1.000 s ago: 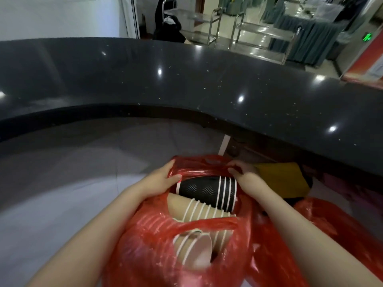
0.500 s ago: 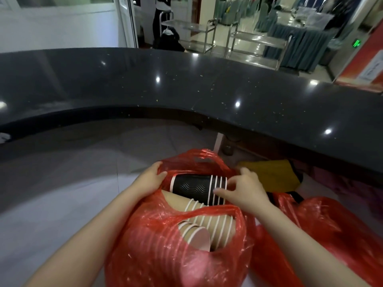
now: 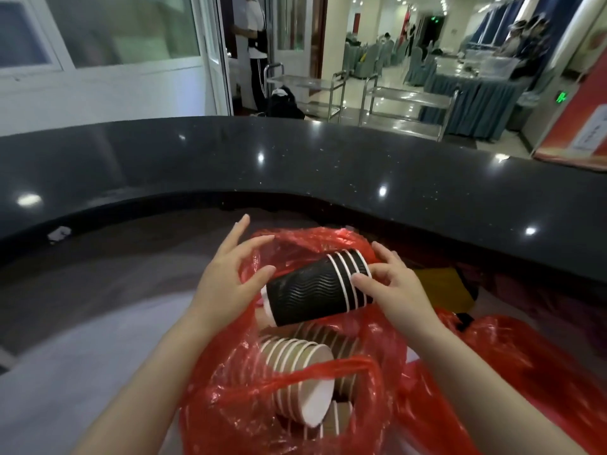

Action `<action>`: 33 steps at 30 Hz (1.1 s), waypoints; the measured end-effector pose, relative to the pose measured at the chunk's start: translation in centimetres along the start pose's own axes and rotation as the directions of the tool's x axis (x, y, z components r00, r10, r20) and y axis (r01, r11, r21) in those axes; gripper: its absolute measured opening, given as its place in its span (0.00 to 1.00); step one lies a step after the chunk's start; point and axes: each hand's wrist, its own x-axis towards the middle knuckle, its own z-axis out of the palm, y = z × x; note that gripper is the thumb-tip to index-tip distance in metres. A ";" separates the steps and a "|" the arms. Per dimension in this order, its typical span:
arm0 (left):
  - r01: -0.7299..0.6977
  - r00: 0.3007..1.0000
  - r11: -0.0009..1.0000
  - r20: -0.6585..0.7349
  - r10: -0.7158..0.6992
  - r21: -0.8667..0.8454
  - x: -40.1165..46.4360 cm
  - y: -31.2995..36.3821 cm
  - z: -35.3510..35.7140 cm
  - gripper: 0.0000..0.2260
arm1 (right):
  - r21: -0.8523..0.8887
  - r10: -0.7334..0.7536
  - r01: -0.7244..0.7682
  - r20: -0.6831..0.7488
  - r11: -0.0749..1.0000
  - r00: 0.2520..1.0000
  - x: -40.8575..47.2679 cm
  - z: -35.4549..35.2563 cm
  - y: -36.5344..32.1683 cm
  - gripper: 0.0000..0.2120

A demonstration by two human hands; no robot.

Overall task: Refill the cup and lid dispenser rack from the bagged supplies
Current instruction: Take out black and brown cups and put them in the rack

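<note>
Where the red plastic bag (image 3: pixel 230 399) gapes nearest the camera, a stack of brown paper cups (image 3: pixel 295 372) lies on its side, white mouth toward the viewer. Just beyond it, the stack of black ripple cups (image 3: pixel 315 290) is lifted above the bag's opening, tilted, rims to the right. The right hand (image 3: pixel 394 287) grips its rim end, thumb and fingers curled round. The left hand (image 3: pixel 226 277) is spread, fingertips by the stack's base. Behind curves the dark counter (image 3: pixel 328 165), and a metal trolley (image 3: pixel 407 106) stands far off
</note>
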 end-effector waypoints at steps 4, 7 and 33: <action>-0.197 0.977 0.980 -0.085 0.198 0.016 -1.0 3.5 -0.1 0.19 | 0.055 -0.058 0.060 -0.047 0.997 0.997 -1.1 -0.9 -2.0 0.02; -0.172 0.984 0.982 0.051 0.169 0.075 -1.4 5.1 0.1 0.30 | 0.055 -0.125 0.129 -0.065 0.990 0.990 -2.0 -1.0 -3.0 0.03; 0.471 0.849 0.842 -0.122 -0.514 -0.264 -20.7 5.9 4.5 0.32 | -0.417 -0.306 0.614 0.599 0.669 0.740 -11.8 -1.2 7.5 0.16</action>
